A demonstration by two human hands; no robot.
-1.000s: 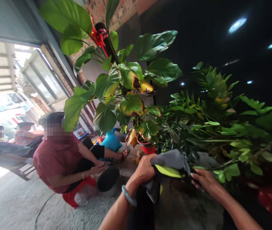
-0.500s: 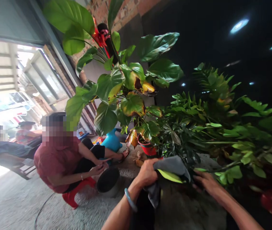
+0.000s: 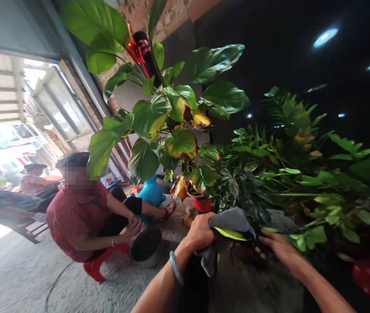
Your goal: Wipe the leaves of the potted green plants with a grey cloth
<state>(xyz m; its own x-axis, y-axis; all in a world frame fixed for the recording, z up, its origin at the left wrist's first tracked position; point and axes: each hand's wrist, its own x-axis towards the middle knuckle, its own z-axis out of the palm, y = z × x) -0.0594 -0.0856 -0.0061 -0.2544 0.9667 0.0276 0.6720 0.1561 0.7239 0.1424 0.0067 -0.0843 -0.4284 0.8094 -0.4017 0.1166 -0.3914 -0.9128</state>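
Left hand (image 3: pixel 200 232) is clenched tight on a grey cloth (image 3: pixel 229 221), wiping a yellow-green leaf (image 3: pixel 230 234) pinched inside it, bangle (image 3: pixel 175 267) on the wrist. Right hand (image 3: pixel 281 248) is loose and open, fingers spread, just beside the cloth, though I can't tell if it's touching anything. Both arms reach up from below, and the leafy plant (image 3: pixel 270 174) sits right behind them.
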